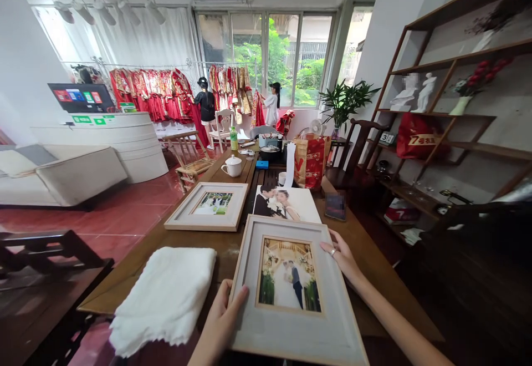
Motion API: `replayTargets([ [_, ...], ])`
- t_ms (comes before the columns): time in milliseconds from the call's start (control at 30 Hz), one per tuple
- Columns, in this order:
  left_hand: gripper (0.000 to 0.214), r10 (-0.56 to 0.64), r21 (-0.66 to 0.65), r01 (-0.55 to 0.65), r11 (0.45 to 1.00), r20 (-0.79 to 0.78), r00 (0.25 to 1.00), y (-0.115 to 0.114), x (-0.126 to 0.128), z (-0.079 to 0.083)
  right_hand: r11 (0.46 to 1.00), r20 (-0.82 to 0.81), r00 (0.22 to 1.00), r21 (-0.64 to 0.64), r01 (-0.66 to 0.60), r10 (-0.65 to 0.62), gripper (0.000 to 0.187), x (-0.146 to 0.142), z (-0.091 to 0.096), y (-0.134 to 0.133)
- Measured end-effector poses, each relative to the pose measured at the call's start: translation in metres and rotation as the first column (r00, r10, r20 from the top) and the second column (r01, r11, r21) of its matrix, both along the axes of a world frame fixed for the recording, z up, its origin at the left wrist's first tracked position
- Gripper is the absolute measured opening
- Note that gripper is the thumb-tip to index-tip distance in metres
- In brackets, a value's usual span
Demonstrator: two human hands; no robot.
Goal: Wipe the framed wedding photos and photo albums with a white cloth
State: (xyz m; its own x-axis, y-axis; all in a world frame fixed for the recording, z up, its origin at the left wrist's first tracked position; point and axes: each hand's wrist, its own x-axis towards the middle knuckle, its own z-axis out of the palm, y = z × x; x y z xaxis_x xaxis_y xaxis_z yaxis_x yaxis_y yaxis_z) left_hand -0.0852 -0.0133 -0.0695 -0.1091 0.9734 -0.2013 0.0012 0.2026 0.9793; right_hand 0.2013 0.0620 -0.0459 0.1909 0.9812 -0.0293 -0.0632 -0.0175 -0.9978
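Left fingers (pixel 225 288) partly behind framed photo (pixel 293 285)

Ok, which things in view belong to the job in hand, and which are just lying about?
In the job: framed wedding photo, held by left hand and right hand; probably also the second framed photo and folded white cloth.

Apparently just lying about: lidded white cup, drink bottle, red-patterned paper bag.

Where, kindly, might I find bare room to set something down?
On the brown wooden table, between the right hand and the right edge; a narrow strip lies between the folded white cloth and the held pale-framed wedding photo. The far end is crowded around the red-and-tan paper bag.
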Motion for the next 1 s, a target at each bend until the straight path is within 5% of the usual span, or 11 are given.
replayTargets([
  [233,0.049,-0.087,-0.005,0.087,0.996,-0.124,0.988,0.012,-0.011,0.0,1.0,0.019,1.0,0.007,0.012,-0.012,0.057,-0.005,-0.009,0.014],
  [533,0.038,-0.036,0.122,0.092,0.988,-0.399,0.916,0.011,-0.007,0.004,0.999,0.029,0.999,0.022,-0.038,0.038,0.05,0.006,-0.024,0.025],
  [833,0.036,-0.05,0.125,0.111,0.986,-0.415,0.909,0.002,-0.003,0.001,0.995,0.074,0.997,0.101,-0.02,0.012,0.038,0.012,-0.034,0.024],
  [933,0.036,-0.03,0.144,0.131,0.981,-0.553,0.833,0.0,-0.003,0.006,0.992,0.093,0.996,0.124,-0.014,0.003,0.044,0.014,-0.037,0.023],
  [1000,0.037,-0.007,0.141,0.146,0.979,-0.697,0.718,-0.002,-0.003,0.012,0.991,0.11,0.994,0.132,-0.009,-0.005,0.046,0.015,-0.039,0.025],
])
